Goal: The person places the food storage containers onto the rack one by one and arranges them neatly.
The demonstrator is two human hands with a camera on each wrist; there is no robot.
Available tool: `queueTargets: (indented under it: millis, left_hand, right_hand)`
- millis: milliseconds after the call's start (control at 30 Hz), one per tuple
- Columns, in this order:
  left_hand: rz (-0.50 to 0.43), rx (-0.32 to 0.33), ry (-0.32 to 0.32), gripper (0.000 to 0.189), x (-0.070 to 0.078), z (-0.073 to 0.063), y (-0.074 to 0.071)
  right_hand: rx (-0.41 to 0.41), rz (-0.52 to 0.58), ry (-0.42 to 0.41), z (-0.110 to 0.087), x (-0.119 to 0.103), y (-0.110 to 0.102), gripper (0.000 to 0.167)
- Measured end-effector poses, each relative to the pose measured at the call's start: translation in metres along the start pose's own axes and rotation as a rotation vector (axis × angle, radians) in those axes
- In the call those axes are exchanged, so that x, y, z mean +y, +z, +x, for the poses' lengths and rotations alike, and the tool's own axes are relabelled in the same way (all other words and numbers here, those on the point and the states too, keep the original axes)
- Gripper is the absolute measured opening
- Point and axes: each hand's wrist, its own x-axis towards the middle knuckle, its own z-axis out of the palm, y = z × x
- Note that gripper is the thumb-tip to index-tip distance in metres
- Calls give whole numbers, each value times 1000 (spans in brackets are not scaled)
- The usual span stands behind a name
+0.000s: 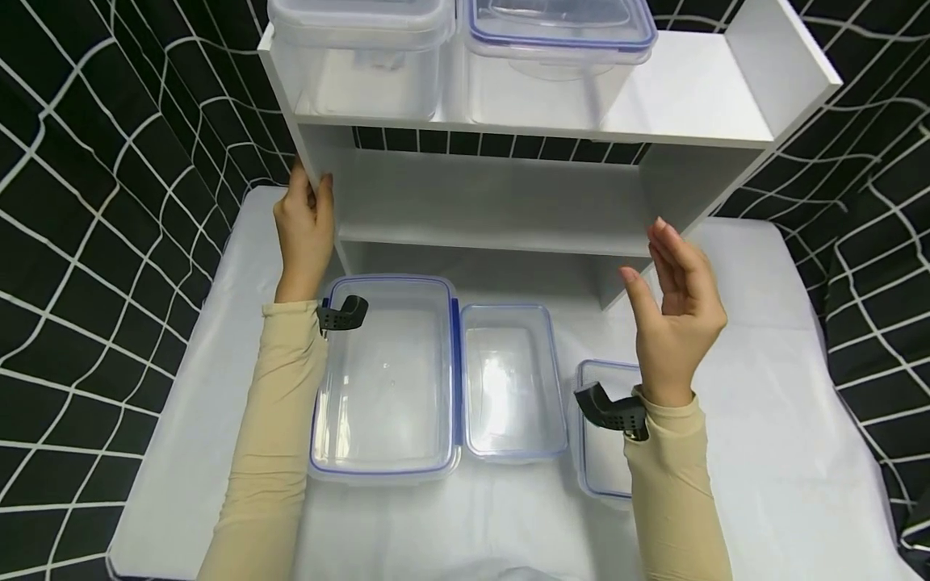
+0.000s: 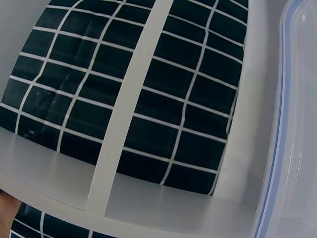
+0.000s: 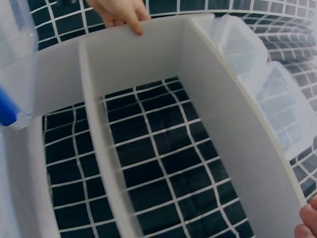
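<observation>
Gripping the white shelf unit, the left hand probably steadies its side; the right hand, relaxed and empty, hovers opposite.

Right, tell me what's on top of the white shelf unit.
On the white shelf unit stand a clear container and, right of it, a blue-rimmed container. Anything directly behind them is covered in the head view.

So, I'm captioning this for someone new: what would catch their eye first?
Probably the white shelf unit at the upper centre of the head view, with two clear containers on top. The person's left hand grips its left side, while the right hand is raised near its right. Blue-rimmed containers stand out on the white table in front.
</observation>
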Motion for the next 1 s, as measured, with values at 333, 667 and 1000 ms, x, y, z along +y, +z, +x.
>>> queueTargets:
  millis: [333, 667, 1000]
  left_hand:
    - [32, -15, 39, 31, -5, 0, -1]
    - [30, -12, 30, 31, -3, 1, 0]
    - [36, -8, 23, 30, -2, -1, 0]
  right_hand:
    - [-1, -76, 43, -26, 0, -41, 41]
    - [-77, -170, 97, -57, 2, -78, 43]
    - [-165, -461, 218, -99, -3, -121, 49]
